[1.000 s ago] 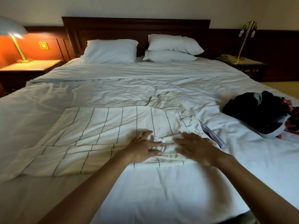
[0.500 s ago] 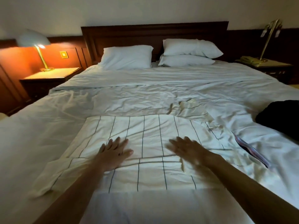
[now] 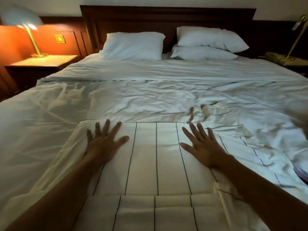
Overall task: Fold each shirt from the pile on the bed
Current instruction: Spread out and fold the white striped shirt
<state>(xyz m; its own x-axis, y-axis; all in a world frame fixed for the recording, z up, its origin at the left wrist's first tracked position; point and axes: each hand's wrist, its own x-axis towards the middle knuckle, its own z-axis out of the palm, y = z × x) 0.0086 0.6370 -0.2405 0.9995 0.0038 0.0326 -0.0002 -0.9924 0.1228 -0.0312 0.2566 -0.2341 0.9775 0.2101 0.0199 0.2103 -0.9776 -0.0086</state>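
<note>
One shirt (image 3: 156, 164), cream with thin dark lines, lies spread flat on the bed (image 3: 150, 97). On my feed it sits under both hands and runs on nearer to me than the wrists, where a folded band crosses it.

- Left hand (image 3: 104, 144): palm down on the shirt's left part, fingers straight and spread wide, tips close to its far edge. It holds nothing.
- Right hand (image 3: 202, 147): palm down on the shirt's right part, fingers straight and fanned. It holds nothing.
- Sleeve (image 3: 215, 112): rumpled, just beyond the right hand's fingertips and a little to the right.
- Cuff (image 3: 223, 189): a loose strip under the right forearm, nearer than the hand.
- Bed: white, creased sheet on every side of the hands.
- Striped cloth (image 3: 301, 170): at the frame edge right of the right forearm, too blurred for me to identify.
- Pillows: one (image 3: 133, 45) far beyond the left hand, two stacked (image 3: 210, 37) far beyond the right.
- Headboard (image 3: 166, 17): dark wood, behind the pillows.
- Nightstand (image 3: 43, 61): far beyond and left of the left hand, carrying a lit lamp (image 3: 25, 22).
- Brass lamp (image 3: 296, 39): far beyond and right of the right hand, unlit.
</note>
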